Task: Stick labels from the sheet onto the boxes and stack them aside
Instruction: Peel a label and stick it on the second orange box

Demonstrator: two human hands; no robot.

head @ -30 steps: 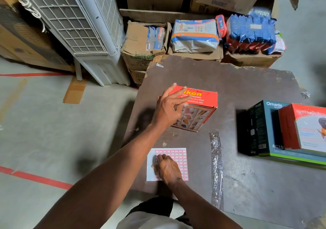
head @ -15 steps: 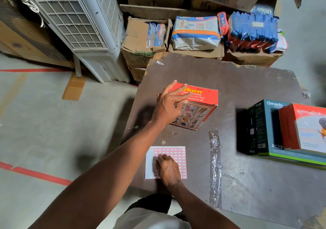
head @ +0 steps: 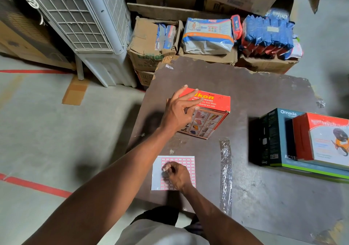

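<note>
Item: label sheet (head: 189, 162), white with a grid of red-bordered labels, lying flat on the dark desk (head: 264, 203) close to its near edge. The left column of the grid has bare backing where labels are gone.

Item: right hand (head: 176, 176), resting over the middle of the sheet, fingers curled with the tips pinched together on the sheet's left part. Whether a label is already lifted between them cannot be told.

Item: strip of clear crinkled tape (head: 225, 173), stuck to the desk just right of the sheet, running from near to far.

Item: left hand (head: 178, 111), beyond the sheet, fingers spread and nearly straight, laid on the left end of the red tape dispenser box (head: 211, 112). Fingertips lie on the box's red top face; the thumb side lies against its picture-printed front.

Item: that box, mid-desk, standing turned at an angle, lettered "TAPE DISPENSER".

Item: stack at the desk's right edge, well apart from the hands. A teal Omada box (head: 277, 137) lies beneath; a red and white box (head: 324, 137) lies on top of it.

Item, past the far edge of the desk: worn cardboard cartons (head: 147, 44) holding packaged goods, blue and red packets (head: 266, 35), and a white air cooler (head: 81, 18) to the left on the concrete floor (head: 37, 131).
</note>
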